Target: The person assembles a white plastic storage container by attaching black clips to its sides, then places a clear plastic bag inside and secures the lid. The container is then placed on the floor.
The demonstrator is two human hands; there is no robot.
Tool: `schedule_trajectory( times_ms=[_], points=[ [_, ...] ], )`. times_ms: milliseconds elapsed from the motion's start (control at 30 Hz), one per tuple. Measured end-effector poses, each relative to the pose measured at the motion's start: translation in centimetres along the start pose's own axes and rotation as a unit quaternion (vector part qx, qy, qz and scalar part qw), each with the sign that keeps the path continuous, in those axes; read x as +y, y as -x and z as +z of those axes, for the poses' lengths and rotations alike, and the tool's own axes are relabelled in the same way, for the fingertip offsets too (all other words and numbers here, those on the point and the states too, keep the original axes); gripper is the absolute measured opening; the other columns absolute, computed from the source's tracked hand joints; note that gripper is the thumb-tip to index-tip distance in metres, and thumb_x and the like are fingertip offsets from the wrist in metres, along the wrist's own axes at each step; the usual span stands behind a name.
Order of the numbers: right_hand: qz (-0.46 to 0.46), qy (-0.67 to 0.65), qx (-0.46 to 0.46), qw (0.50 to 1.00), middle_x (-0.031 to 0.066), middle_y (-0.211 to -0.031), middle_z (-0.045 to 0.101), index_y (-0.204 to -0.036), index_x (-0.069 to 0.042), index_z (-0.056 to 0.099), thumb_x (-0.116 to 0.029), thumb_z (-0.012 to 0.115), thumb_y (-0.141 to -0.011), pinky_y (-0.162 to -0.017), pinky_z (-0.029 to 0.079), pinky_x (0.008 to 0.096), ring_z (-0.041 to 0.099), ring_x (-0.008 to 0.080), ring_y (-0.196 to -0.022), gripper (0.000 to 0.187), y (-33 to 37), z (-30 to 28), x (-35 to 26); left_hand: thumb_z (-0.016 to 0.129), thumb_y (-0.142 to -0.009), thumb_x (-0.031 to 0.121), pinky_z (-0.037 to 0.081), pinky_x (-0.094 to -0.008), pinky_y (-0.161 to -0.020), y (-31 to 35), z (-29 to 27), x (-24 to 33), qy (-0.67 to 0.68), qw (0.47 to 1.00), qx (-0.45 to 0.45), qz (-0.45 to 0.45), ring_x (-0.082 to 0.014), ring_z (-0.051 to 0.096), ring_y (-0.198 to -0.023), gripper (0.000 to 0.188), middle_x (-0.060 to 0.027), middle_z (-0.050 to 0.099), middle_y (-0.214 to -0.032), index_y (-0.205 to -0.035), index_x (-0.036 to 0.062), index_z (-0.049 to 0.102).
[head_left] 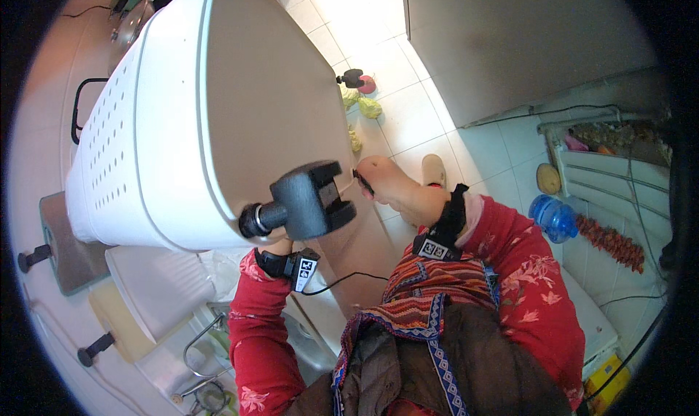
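A large white plastic bin (145,124) with rows of small holes in its side is tipped over in front of me, its flat beige face (277,73) turned up and to the right. My left hand (277,245) is under the bin's near rim, mostly hidden behind a black device (309,201) strapped to it. My right hand (397,190) presses against the near right edge of the beige face, fingers curled at the edge. Both wrists wear black bands and red flowered sleeves.
White floor tiles lie beyond the bin, with yellow-green lumps (368,106) on them. A grey cabinet (510,44) stands at the upper right. At right are a white rack (619,175), a blue bottle (553,218) and red chillies (611,241). A grey mat (69,248) lies at left.
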State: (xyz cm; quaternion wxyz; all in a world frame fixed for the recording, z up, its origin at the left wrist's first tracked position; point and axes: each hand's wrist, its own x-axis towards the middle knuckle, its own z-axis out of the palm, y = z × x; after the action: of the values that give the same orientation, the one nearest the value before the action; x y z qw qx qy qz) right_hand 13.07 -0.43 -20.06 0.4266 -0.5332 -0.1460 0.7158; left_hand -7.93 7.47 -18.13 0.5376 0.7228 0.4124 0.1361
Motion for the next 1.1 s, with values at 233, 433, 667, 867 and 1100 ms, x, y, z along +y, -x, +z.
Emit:
schedule_trajectory(
  times_ms=[233, 433, 667, 867, 1100],
  points=[
    [-0.340, 0.284, 0.106, 0.890, 0.0173, -0.059, 0.053, -0.073, 0.000, 0.054, -0.016, 0.044, -0.084, -0.048, 0.042, 0.0352, 0.049, 0.0253, -0.046, 0.022, -0.2, 0.3, 0.3, 0.070, -0.079, 0.020, 0.048, -0.0318, -0.076, -0.5, -0.2, -1.5, 0.060, 0.998, -0.003, 0.028, -0.0193, 0.060, -0.089, 0.028, -0.0072, 0.064, -0.099, -0.102, 0.0049, 0.064],
    [-0.324, 0.254, 0.085, 0.907, 0.0132, -0.054, 0.051, -0.068, -0.001, 0.053, -0.016, 0.042, -0.085, -0.046, 0.040, 0.0320, 0.048, 0.0221, -0.045, 0.025, -0.8, 0.5, 0.9, 0.069, -0.079, 0.019, 0.047, -0.0308, -0.078, -0.6, -0.1, 0.3, 0.001, 0.999, -0.024, 0.033, -0.0187, 0.060, -0.090, 0.028, -0.0077, 0.064, -0.099, -0.103, 0.0040, 0.063],
    [0.072, 0.094, -0.068, 0.991, 0.0041, -0.051, 0.047, -0.069, -0.005, 0.050, -0.031, 0.044, -0.086, -0.032, 0.023, 0.0269, 0.036, 0.0106, -0.036, 0.032, -0.6, -0.1, -2.9, 0.068, -0.080, 0.020, 0.045, -0.0280, -0.070, -0.7, 0.2, 4.7, -0.074, 0.997, -0.032, -0.015, -0.0131, 0.054, -0.078, 0.030, -0.0034, 0.061, -0.091, -0.104, 0.0043, 0.060],
    [-0.446, 0.334, 0.056, 0.829, 0.0110, -0.086, 0.058, -0.100, -0.005, 0.049, -0.027, 0.059, -0.080, -0.046, 0.043, 0.0358, 0.056, 0.0222, -0.057, 0.031, 0.3, -0.8, 0.6, 0.066, -0.081, 0.030, 0.047, -0.0274, -0.059, -0.6, 0.3, 4.8, -0.088, 0.994, -0.013, 0.070, -0.0124, 0.055, -0.065, 0.031, -0.0022, 0.059, -0.079, -0.100, 0.0073, 0.061],
    [-0.507, 0.525, 0.062, 0.681, 0.0112, -0.081, 0.053, -0.098, -0.006, 0.049, -0.020, 0.066, -0.071, -0.054, 0.047, 0.0354, 0.057, 0.0291, -0.063, 0.034, -0.8, -2.3, 0.7, 0.071, -0.078, 0.015, 0.047, -0.0300, -0.078, -0.3, -0.2, 3.4, -0.074, 0.996, -0.016, 0.042, -0.0158, 0.058, -0.090, 0.029, -0.0058, 0.064, -0.097, -0.102, 0.0023, 0.062]
  ],
)
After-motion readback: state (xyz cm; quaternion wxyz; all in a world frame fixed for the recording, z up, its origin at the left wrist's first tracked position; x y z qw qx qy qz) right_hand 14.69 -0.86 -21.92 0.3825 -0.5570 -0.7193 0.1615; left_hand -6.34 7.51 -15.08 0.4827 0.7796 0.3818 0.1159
